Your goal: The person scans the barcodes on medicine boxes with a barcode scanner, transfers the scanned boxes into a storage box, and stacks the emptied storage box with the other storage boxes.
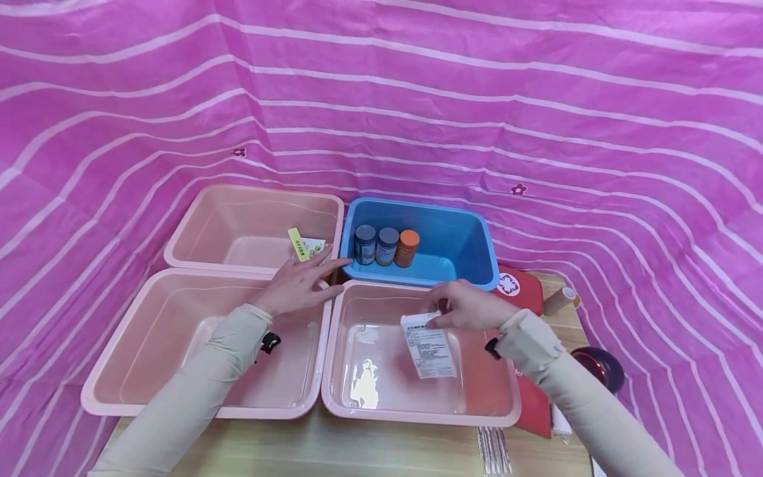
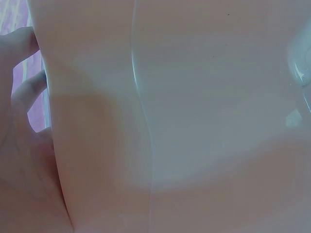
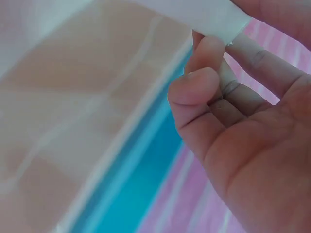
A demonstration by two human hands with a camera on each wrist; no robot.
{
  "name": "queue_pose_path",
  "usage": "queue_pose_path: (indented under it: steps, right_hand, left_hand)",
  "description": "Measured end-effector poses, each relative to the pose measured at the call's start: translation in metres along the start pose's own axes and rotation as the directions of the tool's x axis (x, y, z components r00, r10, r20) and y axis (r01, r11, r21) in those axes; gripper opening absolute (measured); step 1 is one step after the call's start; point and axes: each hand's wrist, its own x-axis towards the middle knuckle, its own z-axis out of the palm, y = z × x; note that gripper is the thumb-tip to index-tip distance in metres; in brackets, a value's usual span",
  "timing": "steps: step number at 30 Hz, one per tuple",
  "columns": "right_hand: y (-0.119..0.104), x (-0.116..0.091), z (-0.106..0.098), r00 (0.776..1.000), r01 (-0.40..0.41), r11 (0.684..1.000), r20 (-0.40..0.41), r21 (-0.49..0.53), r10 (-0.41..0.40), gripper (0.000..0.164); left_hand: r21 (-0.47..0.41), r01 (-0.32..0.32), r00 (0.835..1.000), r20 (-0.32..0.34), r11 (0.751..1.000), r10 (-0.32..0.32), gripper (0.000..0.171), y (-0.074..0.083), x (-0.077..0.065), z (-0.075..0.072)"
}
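My right hand (image 1: 467,305) pinches a white printed packet (image 1: 430,348) by its top edge, over the front right pink bin (image 1: 363,412). The packet hangs down, its text side showing in the head view. In the right wrist view only a white corner of it (image 3: 209,19) shows by the fingers (image 3: 197,87). My left hand (image 1: 298,285) is over the rims where the bins meet, its fingers spread toward the blue bin (image 1: 465,218) and holding nothing. In the left wrist view its fingers lie along a pink bin rim.
Three capped bottles (image 1: 386,246) stand in the blue bin. The back left pink bin (image 1: 197,228) holds small flat packets (image 1: 306,245). Another pink bin (image 1: 113,358) is front left. Right of the bins are a red pouch (image 1: 527,288) and a dark round object (image 1: 608,371).
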Motion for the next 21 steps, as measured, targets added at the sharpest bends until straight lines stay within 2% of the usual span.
queue_pose_path:
  steps: [4, 8, 12, 15, 19, 21]
  right_hand:
    - [0.004, -0.028, -0.021, 0.992, -0.001, 1.000, -0.123, -0.008, 0.000, 0.026]
    - [0.006, -0.063, -0.042, 0.969, -0.054, 0.998, -0.245, -0.035, 0.044, 0.025]
    - [0.011, -0.101, -0.059, 0.925, -0.072, 0.997, -0.375, -0.028, 0.056, 0.019]
    - [0.019, -0.129, -0.066, 0.878, -0.079, 0.997, -0.474, -0.003, 0.069, 0.022]
    - [0.035, -0.160, -0.065, 0.824, -0.142, 0.989, -0.548, 0.045, 0.143, 0.029]
    - [0.046, -0.173, -0.061, 0.808, -0.173, 0.983, -0.562, 0.060, 0.177, 0.028]
  left_hand:
    - [0.003, 0.005, 1.000, -0.001, 1.000, -0.005, 0.069, -0.001, 0.001, 0.001]
    - [0.001, 0.012, 1.000, 0.003, 1.000, -0.012, 0.069, 0.000, 0.002, 0.001]
    - [0.000, 0.015, 1.000, 0.009, 1.000, -0.015, 0.068, 0.001, 0.002, 0.001]
    - [-0.005, 0.013, 1.000, 0.008, 1.000, -0.013, 0.068, 0.001, 0.002, 0.001]
    - [-0.009, 0.004, 1.000, 0.001, 1.000, -0.004, 0.068, 0.000, 0.001, 0.000]
    - [-0.008, 0.002, 1.000, -0.002, 1.000, -0.002, 0.068, 0.000, 0.001, 0.000]
